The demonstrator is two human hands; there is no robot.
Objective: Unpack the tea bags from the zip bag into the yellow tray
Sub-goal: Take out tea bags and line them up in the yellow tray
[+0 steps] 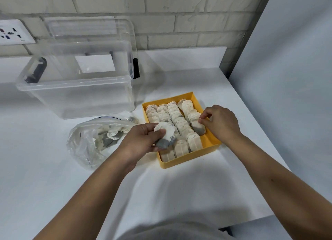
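Note:
A yellow tray [209, 142] sits mid-table, filled with rows of several beige tea bags [180, 122]. My left hand [142, 140] hovers over the tray's left edge, gripping one tea bag [166, 134] between thumb and fingers. My right hand [221, 122] reaches in from the right and pinches the top of another tea bag [197, 125] standing in the tray's right row. To the left of the tray lies the clear zip bag [89, 141], open, with a few tea bags still inside.
A clear plastic storage box [77, 94] stands at the back left with its lid [89, 28] leaning on the brick wall behind. A wall socket [13, 32] is at far left. The table's right edge runs close past the tray.

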